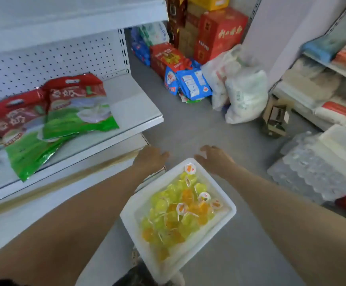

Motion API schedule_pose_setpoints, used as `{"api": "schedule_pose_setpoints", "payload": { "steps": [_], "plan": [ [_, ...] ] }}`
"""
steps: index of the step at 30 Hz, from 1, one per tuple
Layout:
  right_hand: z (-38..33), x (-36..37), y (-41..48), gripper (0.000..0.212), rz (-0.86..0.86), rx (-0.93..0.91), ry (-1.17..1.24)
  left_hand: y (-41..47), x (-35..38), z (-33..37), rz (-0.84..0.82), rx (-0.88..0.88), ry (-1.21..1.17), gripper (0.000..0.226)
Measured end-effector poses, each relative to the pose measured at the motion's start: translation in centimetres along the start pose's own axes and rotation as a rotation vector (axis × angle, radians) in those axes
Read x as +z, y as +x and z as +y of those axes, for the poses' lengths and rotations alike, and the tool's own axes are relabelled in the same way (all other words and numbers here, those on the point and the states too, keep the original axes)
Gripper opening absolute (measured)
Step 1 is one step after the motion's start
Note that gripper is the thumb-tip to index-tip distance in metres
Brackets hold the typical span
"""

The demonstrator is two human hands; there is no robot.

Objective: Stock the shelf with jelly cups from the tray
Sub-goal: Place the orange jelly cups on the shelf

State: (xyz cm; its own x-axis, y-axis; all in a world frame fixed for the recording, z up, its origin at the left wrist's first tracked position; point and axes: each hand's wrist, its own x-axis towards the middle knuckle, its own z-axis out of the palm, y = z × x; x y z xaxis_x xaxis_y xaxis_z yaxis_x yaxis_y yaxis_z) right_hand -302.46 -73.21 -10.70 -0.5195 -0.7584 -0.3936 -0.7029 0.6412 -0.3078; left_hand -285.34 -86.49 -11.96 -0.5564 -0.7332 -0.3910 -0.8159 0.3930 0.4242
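Viewing by head camera | left hand (pixel 150 159) and right hand (pixel 213 159) just past far corner of tray (pixel 127 216), fingers loose, gripping nothing | jelly cups (pixel 174 213) heaped in tray, low beside shelf (pixel 131 104) | probably light, slick, thin-walled, peel lids delicate | best pinched at rims or scooped gently, never squeezed

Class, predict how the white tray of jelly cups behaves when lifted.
The thick-rimmed tray looks stiff, so probably won't sag. Its loose jelly cups would likely slide if tilted. Heaped full, it's probably heavyish.
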Motion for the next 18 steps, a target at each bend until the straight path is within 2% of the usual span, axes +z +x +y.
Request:
{"api": "schedule_pose_setpoints", "payload": {
  "steps": [10,18],
  "plan": [
    [6.3,15.2,0.9,0.057,-0.326,0.194,0.039,1.2,14.1,-7.1,-0.36,-0.15,-0.015,0.058],
    [8.0,21.1,2.1,0.069,-0.387,0.196,0.126,-0.1,20.6,-13.4,-0.649,-0.222,0.004,0.05]
  ]
}}
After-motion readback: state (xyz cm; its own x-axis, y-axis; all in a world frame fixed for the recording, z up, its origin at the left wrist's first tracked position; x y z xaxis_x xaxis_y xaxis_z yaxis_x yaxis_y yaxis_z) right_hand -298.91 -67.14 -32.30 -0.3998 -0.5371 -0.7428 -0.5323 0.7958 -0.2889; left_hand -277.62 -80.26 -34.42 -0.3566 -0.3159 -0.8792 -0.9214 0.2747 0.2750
